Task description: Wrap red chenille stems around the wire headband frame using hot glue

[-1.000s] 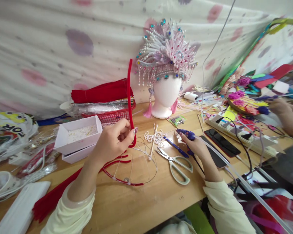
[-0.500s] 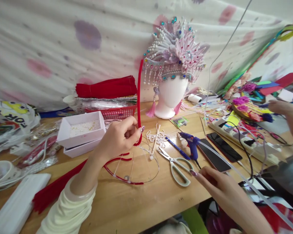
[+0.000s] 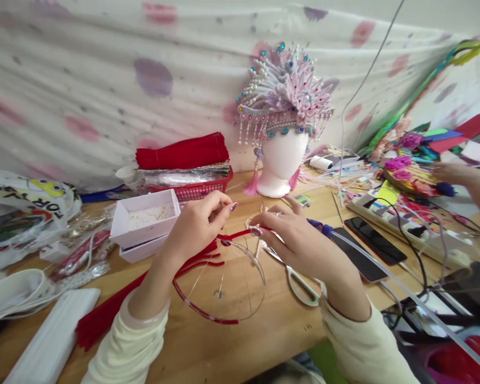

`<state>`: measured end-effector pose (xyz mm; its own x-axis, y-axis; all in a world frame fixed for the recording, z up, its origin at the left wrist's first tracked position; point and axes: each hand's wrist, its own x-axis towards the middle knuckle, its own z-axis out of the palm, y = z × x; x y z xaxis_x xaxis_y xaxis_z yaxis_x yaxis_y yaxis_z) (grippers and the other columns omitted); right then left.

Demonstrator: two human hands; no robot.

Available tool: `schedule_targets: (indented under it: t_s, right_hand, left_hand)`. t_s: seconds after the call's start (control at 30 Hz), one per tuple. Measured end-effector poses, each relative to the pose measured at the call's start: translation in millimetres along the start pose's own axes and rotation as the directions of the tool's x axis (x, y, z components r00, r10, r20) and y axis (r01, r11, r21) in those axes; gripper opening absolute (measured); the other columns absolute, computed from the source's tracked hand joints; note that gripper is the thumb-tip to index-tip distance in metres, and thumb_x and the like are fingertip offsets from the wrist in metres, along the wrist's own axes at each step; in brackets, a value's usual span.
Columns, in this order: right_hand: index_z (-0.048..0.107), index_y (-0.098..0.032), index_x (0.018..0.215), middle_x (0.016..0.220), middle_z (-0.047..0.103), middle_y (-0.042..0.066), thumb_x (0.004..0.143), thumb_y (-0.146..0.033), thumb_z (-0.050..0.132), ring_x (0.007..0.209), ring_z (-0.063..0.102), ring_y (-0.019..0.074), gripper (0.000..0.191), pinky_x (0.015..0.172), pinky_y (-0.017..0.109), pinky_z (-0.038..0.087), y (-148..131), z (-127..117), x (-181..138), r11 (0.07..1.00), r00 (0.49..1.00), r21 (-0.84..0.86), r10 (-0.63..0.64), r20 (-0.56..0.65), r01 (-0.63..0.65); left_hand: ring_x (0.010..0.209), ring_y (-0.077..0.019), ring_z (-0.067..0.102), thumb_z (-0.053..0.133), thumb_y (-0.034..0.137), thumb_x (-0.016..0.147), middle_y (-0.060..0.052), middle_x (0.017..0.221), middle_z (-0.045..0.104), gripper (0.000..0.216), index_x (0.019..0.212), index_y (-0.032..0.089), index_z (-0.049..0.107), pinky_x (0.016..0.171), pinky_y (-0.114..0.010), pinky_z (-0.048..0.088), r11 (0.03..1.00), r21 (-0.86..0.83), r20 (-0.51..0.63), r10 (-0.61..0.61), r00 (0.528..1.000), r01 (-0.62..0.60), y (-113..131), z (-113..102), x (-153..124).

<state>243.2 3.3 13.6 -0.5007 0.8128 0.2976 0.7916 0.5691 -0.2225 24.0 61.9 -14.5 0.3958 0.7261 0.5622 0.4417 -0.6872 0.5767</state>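
A round wire hoop [image 3: 208, 315] with thin clear strands across it and red fuzzy covering on part of its rim is in front of me. A red pipe cleaner [image 3: 240, 233] runs from a small coil at the hoop's far side toward my right hand [image 3: 294, 234]. My right thumb and fingers are closed on its end. My left hand [image 3: 202, 221] is just beyond the hoop, fingers pinched together; what is between them is hidden. More red pipe cleaners [image 3: 112, 303] lie bundled under my left forearm. Scissors [image 3: 291, 277] lie partly under my right hand.
A blue glue gun [image 3: 320, 228] is mostly hidden behind my right hand, near two phones [image 3: 376, 240] and a power strip [image 3: 410, 229]. A white box of beads [image 3: 144, 216] stands left, a head form with headdress [image 3: 282, 154] behind. Another person's hand [image 3: 460, 178] shows at right.
My right hand has come from the front right to the hoop's far side and taken the pipe cleaner. The pipe cleaner stood upright from my left hand; now it slants low to the right.
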Motion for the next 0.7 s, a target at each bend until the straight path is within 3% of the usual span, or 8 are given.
schedule_targets:
  t_s: [0.1,0.2,0.47,0.7]
  right_hand:
    - [0.06,-0.018,0.095,0.084,0.069,0.006,0.104,-0.021,0.045,0.082,0.062,0.0222,0.018,0.086,0.041,0.047,7,10,-10,0.992,0.999,0.115,0.044,-0.012,-0.043]
    - [0.056,-0.02,0.09,0.079,0.064,0.003,0.104,-0.023,0.047,0.071,0.057,0.0173,0.016,0.065,0.028,0.042,8,16,-16,0.963,0.995,0.259,0.091,-0.034,-0.079]
    - [0.058,-0.021,0.085,0.068,0.061,-0.002,0.099,-0.023,0.052,0.062,0.053,0.0134,0.016,0.06,0.026,0.038,6,34,-27,0.867,0.963,0.471,0.243,-0.115,-0.163]
    - [0.059,-0.021,0.083,0.06,0.058,-0.004,0.099,-0.026,0.052,0.055,0.053,0.0127,0.018,0.054,0.025,0.038,7,46,-34,0.8,0.947,0.565,0.306,-0.099,-0.2]
  left_hand:
    - [0.052,-0.0112,0.063,0.057,0.023,0.098,0.006,0.063,0.067,0.007,0.092,0.021,0.06,0.057,-0.023,0.046,1.0,0.023,-0.009,0.002,1.0,-0.002,-2,-1,1]
    - [0.052,-0.0112,0.063,0.057,0.021,0.097,0.006,0.061,0.066,0.007,0.091,0.021,0.06,0.057,-0.023,0.045,0.999,0.041,-0.026,0.0,1.0,0.001,-1,-1,1]
    - [0.052,-0.0113,0.063,0.057,0.02,0.096,0.005,0.063,0.068,0.009,0.089,0.02,0.061,0.056,-0.023,0.045,0.998,0.07,-0.068,-0.003,0.998,0.007,-3,3,2]
    - [0.049,-0.0109,0.061,0.056,0.02,0.096,0.006,0.059,0.064,0.008,0.09,0.021,0.061,0.055,-0.023,0.046,0.997,0.077,-0.059,-0.015,0.998,0.02,-5,6,3]
